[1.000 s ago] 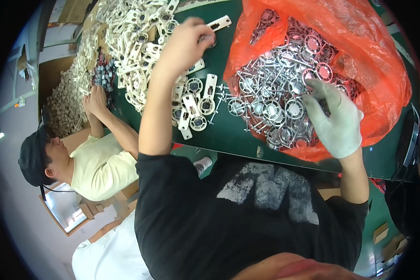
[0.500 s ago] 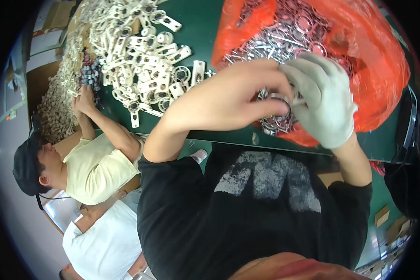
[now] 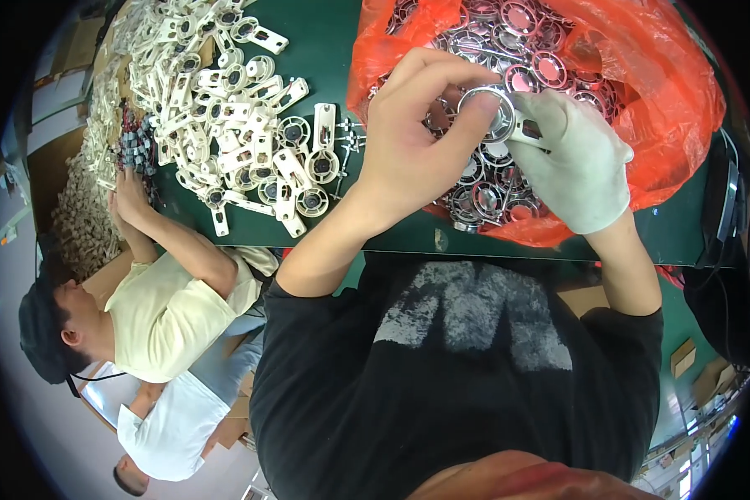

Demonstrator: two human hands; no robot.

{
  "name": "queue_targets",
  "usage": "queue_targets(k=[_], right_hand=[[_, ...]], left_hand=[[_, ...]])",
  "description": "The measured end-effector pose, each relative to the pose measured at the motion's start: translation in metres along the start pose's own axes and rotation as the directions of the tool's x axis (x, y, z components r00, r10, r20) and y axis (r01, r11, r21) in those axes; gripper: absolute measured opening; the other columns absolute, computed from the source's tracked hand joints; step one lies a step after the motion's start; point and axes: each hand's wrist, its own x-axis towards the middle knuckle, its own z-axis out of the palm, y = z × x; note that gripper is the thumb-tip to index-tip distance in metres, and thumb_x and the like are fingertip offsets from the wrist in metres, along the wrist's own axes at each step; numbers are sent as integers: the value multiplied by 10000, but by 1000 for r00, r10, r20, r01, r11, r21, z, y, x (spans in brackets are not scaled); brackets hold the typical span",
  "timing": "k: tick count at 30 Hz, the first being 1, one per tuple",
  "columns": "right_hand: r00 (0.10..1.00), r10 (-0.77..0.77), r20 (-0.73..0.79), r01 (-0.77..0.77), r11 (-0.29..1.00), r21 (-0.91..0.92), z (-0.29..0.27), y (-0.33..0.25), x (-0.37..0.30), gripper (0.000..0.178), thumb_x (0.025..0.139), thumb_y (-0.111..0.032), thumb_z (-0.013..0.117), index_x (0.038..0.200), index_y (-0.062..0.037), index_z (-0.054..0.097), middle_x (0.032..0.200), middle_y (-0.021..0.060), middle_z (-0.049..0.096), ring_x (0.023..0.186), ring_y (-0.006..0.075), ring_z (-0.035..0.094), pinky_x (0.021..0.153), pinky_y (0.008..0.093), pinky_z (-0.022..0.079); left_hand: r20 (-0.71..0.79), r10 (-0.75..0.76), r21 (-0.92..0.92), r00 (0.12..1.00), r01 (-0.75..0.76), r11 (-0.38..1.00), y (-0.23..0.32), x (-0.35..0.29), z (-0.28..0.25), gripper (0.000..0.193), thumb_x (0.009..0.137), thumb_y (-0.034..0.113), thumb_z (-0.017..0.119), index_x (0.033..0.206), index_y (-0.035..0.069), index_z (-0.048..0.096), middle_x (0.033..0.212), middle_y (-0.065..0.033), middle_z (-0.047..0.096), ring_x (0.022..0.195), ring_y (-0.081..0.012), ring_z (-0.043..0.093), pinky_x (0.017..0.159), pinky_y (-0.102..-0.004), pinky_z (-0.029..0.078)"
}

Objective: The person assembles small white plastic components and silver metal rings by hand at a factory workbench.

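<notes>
My bare left hand (image 3: 421, 137) pinches a shiny chrome ring (image 3: 502, 117) between thumb and fingers. From the ring's right side a white plastic part (image 3: 525, 132) with a dark slot sticks out. My right hand (image 3: 571, 162), in a pale glove, is closed around that white part's far end. Ring and white part touch; whether they are joined I cannot tell. Just beneath both hands lies an open red plastic bag (image 3: 675, 117), with many round chrome pieces (image 3: 485, 198) inside, some with pink centres.
Many white plastic parts with round heads (image 3: 254, 125) are heaped on the green table (image 3: 329, 50) to the left. Small metal pieces (image 3: 350, 137) lie beside them. Further left, a co-worker (image 3: 171, 308) handles parts near dark small pieces (image 3: 137, 137). Another person (image 3: 167, 433) sits behind.
My hands have come together higher over the bag, and the ring now sits against the white part. My left thumb presses on it. The whole view has shifted slightly.
</notes>
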Motion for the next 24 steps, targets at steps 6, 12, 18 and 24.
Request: queue_targets(k=[6,12,18,24], right_hand=[[1000,2,-24,-2,1000,-11,0,2,0,382,692,-159,838,1048,-129,702,850,47,676,802,262,683,715,374,540],[1000,27,-13,-28,996,-87,0,-6,-3,365,690,-166,830,1029,-127,700,837,38,673,769,244,680,704,372,536],[999,-12,-44,5,989,-147,0,-7,-4,332,709,-183,813,1020,-129,709,810,24,669,739,241,680,669,358,537],[998,64,1,-63,992,-105,0,-5,0,281,767,-195,797,1026,-126,713,844,49,695,733,264,702,631,360,548]], left_hand=[[173,356,236,918,-389,891,2,6,-14,408,774,151,838,1152,64,713,1093,-96,666,904,-213,684,730,-293,554],[109,484,427,868,-481,766,-9,-3,-10,621,639,351,913,1127,21,716,1083,-103,744,860,-248,739,694,-310,606],[214,446,428,869,-494,757,-5,-4,-16,623,662,240,902,1194,-16,700,1091,-141,743,891,-263,743,747,-320,605],[288,418,363,862,-502,785,-10,7,-17,634,673,152,867,1248,-13,658,1175,-137,716,1003,-282,716,836,-335,590]])
